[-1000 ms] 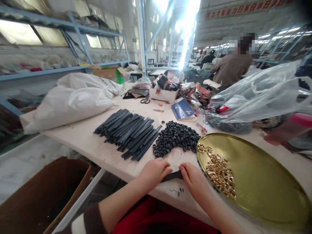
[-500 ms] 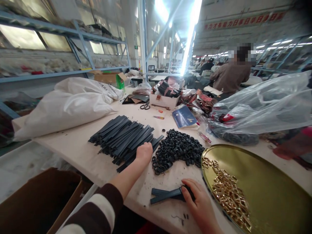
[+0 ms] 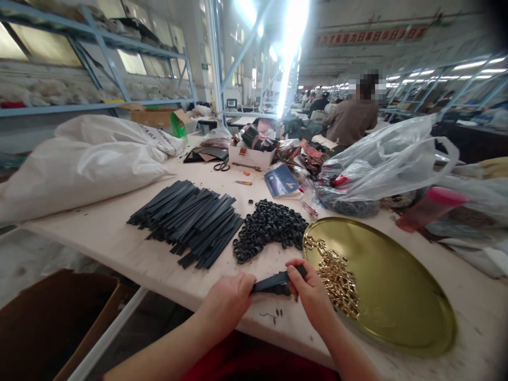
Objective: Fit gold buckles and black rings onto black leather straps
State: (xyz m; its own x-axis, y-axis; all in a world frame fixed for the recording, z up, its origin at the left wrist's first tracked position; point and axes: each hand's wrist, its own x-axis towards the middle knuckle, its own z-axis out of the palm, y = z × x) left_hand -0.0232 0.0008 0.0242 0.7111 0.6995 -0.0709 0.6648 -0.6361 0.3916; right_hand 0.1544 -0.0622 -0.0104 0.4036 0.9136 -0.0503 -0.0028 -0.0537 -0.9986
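Note:
A flat black strip (image 3: 270, 282) stretches between my two hands above the near edge of the table. My left hand (image 3: 233, 296) is closed on its left end. The fingers of my right hand (image 3: 305, 283) pinch its other end, close to the tray's rim. Just beyond lies a heap of small black loops (image 3: 273, 225). To the left of the loops is a pile of black strips (image 3: 186, 222). On the right, gold metal buckles (image 3: 339, 283) lie along the near left side of an oval gold tray (image 3: 397, 280).
A white sack (image 3: 87, 164) lies at the left. Farther back are black scissors (image 3: 221, 166), a cutter (image 3: 243, 182), a blue booklet (image 3: 282, 181) and a clear plastic bag (image 3: 377, 169). A pink-lidded container (image 3: 432, 207) lies at the right. A cardboard box (image 3: 67, 317) stands below the table's left edge.
My left hand has come from the strip pile to the near edge and grips a strip's end. My right hand has lifted slightly off the table. The view has shifted to the right.

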